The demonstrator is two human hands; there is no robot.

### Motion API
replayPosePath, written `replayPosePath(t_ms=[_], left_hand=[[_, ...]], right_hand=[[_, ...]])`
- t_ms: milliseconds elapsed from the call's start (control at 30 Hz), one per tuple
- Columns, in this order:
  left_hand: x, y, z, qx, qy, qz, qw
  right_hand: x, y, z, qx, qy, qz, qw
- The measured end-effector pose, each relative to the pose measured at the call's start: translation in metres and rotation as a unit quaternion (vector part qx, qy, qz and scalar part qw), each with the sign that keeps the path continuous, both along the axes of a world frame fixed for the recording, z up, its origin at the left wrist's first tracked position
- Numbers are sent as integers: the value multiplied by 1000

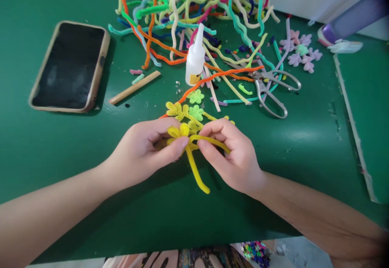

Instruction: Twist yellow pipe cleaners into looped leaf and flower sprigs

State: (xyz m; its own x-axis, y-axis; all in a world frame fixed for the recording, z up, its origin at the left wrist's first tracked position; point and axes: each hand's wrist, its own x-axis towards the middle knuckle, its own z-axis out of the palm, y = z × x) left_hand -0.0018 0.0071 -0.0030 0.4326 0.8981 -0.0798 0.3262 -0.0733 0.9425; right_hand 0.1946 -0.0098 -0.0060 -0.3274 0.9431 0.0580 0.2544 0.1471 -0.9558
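Between my two hands is a yellow pipe cleaner [194,164], partly looped into flower petals, with one loose end pointing down toward me. My left hand [146,148] pinches the petal loops between thumb and fingers. My right hand [232,154] is closed on the other strand, which bends off to the right across its fingers. Just beyond my fingertips lie more yellow pipe cleaner flowers [177,110], partly hidden by my hands. Two light green flowers [196,112] sit behind them on the table.
A white glue bottle [194,63] stands upright behind the flowers. Scissors [270,85] lie at the right by a heap of coloured pipe cleaners [194,4]. A phone [68,65] and a wooden stick [135,87] are left. Pastel flowers [300,50] and a purple bottle [352,16] lie right.
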Motion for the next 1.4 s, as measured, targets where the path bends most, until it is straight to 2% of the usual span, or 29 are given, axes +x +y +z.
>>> replayPosePath(t_ms=[233,433,667,967,1200,1400], left_hand=[[3,-3,4,8,41,-3,999],[5,-5,4,49,46,-43,997],[4,-6,3,0,7,-4,1000],[0,-2,-1,45,8,-10,999],[3,-7,4,11,35,9,999],[4,-7,6,7,33,13,999]], right_hand=[[2,-1,0,49,-13,4,999],[3,-2,-1,64,-26,33,997],[1,-1,0,28,-4,14,999],[1,-2,-2,-30,25,25,999],[0,-1,-1,-23,35,29,999],[1,-3,-1,-49,18,39,998]])
